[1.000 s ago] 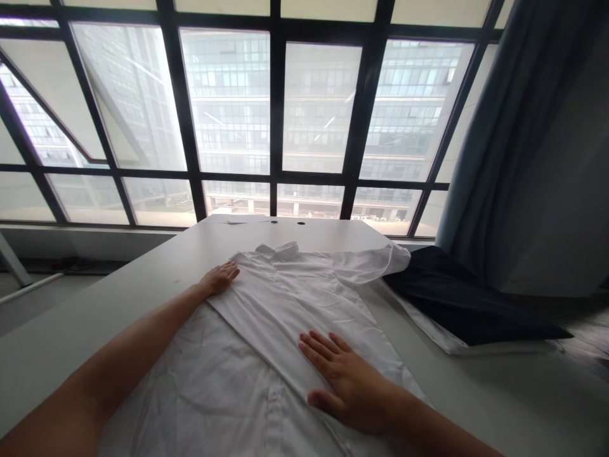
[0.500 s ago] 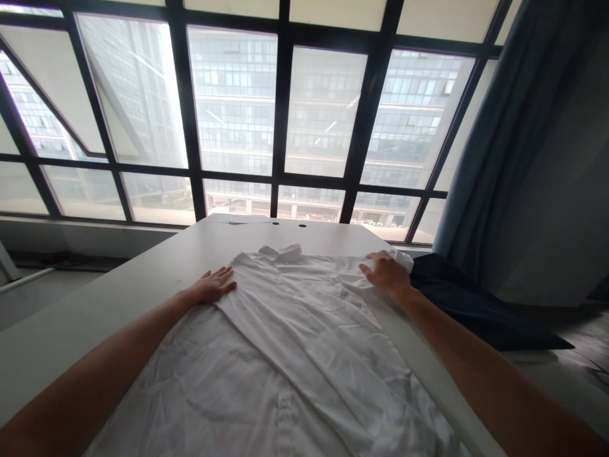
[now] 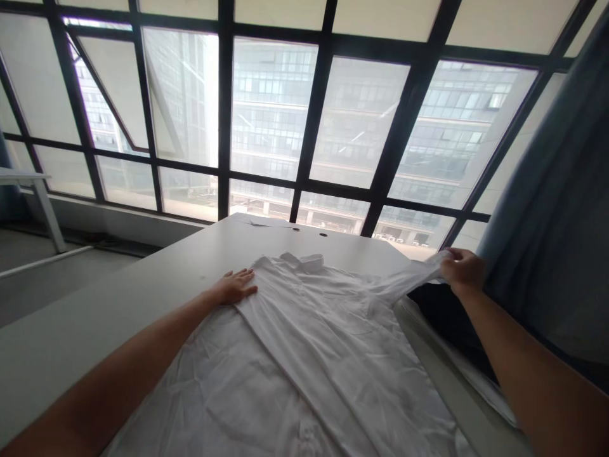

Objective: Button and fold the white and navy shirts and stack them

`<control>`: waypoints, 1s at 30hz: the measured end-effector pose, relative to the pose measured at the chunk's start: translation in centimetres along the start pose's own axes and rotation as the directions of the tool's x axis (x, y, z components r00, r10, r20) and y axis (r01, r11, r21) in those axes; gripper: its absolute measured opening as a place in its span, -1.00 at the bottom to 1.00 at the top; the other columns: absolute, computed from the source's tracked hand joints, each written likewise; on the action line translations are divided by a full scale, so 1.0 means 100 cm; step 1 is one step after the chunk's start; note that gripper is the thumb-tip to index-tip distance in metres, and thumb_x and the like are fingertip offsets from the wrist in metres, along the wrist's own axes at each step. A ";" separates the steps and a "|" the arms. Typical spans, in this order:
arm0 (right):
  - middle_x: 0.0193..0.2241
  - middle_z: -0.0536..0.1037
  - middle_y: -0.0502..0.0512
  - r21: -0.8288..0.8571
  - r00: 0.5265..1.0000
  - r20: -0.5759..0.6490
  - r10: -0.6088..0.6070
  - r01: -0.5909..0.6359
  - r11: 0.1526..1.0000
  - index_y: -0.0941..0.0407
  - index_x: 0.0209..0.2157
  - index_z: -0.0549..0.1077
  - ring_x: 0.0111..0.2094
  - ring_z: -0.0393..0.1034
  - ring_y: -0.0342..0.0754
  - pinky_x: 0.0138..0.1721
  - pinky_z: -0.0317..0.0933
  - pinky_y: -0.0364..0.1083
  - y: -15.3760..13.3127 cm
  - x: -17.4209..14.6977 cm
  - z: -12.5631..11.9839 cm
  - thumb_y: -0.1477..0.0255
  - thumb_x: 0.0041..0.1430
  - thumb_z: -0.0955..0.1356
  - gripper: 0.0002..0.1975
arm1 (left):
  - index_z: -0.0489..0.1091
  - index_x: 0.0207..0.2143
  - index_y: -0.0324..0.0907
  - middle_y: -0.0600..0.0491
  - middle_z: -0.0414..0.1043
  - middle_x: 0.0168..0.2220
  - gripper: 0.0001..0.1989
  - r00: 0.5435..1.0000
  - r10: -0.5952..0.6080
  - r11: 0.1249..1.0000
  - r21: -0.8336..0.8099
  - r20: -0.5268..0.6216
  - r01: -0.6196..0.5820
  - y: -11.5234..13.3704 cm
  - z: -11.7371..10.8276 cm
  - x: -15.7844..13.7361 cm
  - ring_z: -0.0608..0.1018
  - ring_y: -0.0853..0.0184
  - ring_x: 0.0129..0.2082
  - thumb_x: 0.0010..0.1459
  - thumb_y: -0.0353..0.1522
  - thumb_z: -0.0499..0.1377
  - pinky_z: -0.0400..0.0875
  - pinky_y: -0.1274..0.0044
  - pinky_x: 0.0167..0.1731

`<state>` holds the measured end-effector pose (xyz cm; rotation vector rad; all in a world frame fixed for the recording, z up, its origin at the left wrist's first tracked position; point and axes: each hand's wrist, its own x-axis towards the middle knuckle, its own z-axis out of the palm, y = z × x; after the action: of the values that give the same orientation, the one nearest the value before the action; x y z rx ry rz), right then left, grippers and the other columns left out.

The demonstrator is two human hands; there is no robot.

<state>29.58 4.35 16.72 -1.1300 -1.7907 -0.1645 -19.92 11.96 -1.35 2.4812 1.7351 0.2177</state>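
A white button-up shirt (image 3: 304, 355) lies spread over the table, its collar toward the window. One sleeve runs diagonally across the front of the body. My left hand (image 3: 234, 287) rests flat, fingers stretched, on the shirt's left shoulder edge. Off to the right, my right hand (image 3: 462, 271) pinches the end of the other sleeve (image 3: 413, 279) and holds it raised and pulled taut past the table's right edge. Creases run over the shirt's front.
The white table (image 3: 157, 298) reaches to the window, with two dark round holes and a paper sheet (image 3: 266, 223) at its far end. Dark navy cloth (image 3: 445, 317) lies beyond the right edge, beside a blue curtain (image 3: 547, 254). Another white table (image 3: 28, 178) stands far left.
My right hand has moved outward to the right, lifting the sleeve end and stretching it straight. My left hand stays on the shirt. The view has turned to the left.
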 end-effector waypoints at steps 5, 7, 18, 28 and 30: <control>-0.22 0.56 0.26 0.133 0.975 -0.218 0.030 0.000 0.991 0.12 -0.18 0.42 -0.25 0.50 0.11 -0.20 0.39 0.07 -0.058 -0.040 0.051 0.12 0.23 0.32 -0.65 | 0.28 0.21 -0.24 -0.17 0.23 0.26 -0.47 0.952 0.061 0.996 0.080 -0.302 -0.039 0.017 -0.008 -0.014 0.26 0.10 0.27 0.29 -0.17 -0.04 -0.04 0.20 0.28; -0.23 0.57 0.18 0.190 0.995 -0.037 -0.096 0.101 0.976 0.10 -0.17 0.39 -0.19 0.52 0.06 -0.13 0.40 0.03 -0.092 -0.075 0.074 0.22 0.29 0.29 -0.76 | 0.25 0.23 -0.25 -0.18 0.27 0.23 -0.46 0.911 0.113 0.993 0.026 -0.396 -0.112 0.029 -0.011 -0.024 0.32 0.08 0.23 0.31 -0.17 -0.04 0.05 0.19 0.25; -0.23 0.58 0.17 0.211 0.934 0.301 -0.190 0.129 0.969 0.07 -0.13 0.32 -0.20 0.52 0.04 -0.17 0.37 0.00 -0.112 -0.165 0.107 0.40 0.37 0.17 -0.85 | 0.09 0.31 -0.31 -0.31 0.07 0.32 -0.03 0.956 0.133 0.915 -0.339 -0.262 -0.220 0.080 0.002 -0.068 0.18 -0.07 0.30 0.00 0.05 0.24 0.11 0.17 0.24; 0.05 0.45 0.30 0.003 0.886 0.446 -0.122 0.135 0.991 0.12 0.08 0.31 0.09 0.34 0.19 0.09 0.22 0.16 -0.063 -0.160 0.099 0.21 0.13 0.38 -0.48 | 0.42 -0.31 -0.22 -0.05 0.52 -0.34 -0.50 0.937 0.067 0.768 -0.582 -0.342 -0.267 0.108 -0.048 -0.055 0.54 0.17 -0.25 0.15 0.05 0.04 0.44 0.38 -0.18; 0.14 0.38 0.31 -0.101 0.847 0.530 -0.046 0.117 0.988 0.14 0.15 0.31 0.19 0.23 0.21 0.18 0.11 0.17 -0.045 -0.160 0.098 0.19 0.08 0.41 -0.37 | 0.38 -0.35 -0.21 0.02 0.47 -0.43 -0.52 0.964 -0.002 0.688 -0.700 -0.267 -0.192 0.114 -0.069 -0.065 0.51 0.24 -0.40 0.12 0.05 0.07 0.43 0.45 -0.34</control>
<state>21.26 -2.67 0.77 -1.2758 -2.3477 -0.0170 -12.78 2.01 7.00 1.9791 1.2126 1.0461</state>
